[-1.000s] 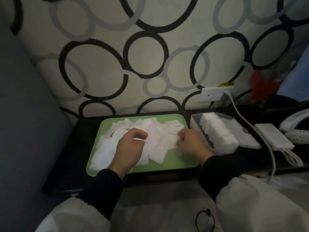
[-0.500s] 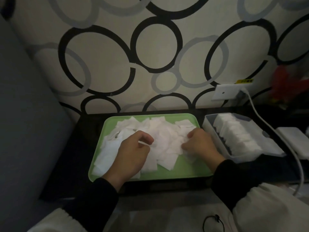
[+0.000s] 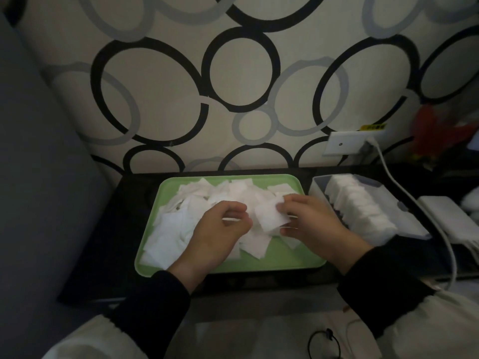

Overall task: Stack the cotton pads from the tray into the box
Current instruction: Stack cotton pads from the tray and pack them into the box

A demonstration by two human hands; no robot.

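Note:
A green tray (image 3: 282, 260) on the dark table carries a loose heap of white square cotton pads (image 3: 181, 221). Just right of it stands a clear plastic box (image 3: 317, 185) with a row of cotton pads (image 3: 363, 211) stacked on edge inside. My right hand (image 3: 313, 224) hovers over the tray's right half and pinches a few pads (image 3: 270, 216) between thumb and fingers, lifted slightly off the heap. My left hand (image 3: 220, 234) is over the tray's middle with curled fingers pinching a pad edge.
A white wall socket (image 3: 342, 145) with a white cable (image 3: 425, 218) sits behind the box. A white power adapter (image 3: 445, 216) lies at the right. A wall with ring-patterned paper rises right behind the table. A grey cushion (image 3: 39, 177) fills the left side.
My right hand has raised a few pads off the heap and turned them upward. My left hand stayed over the tray's middle, fingers still curled. The camera has shifted slightly.

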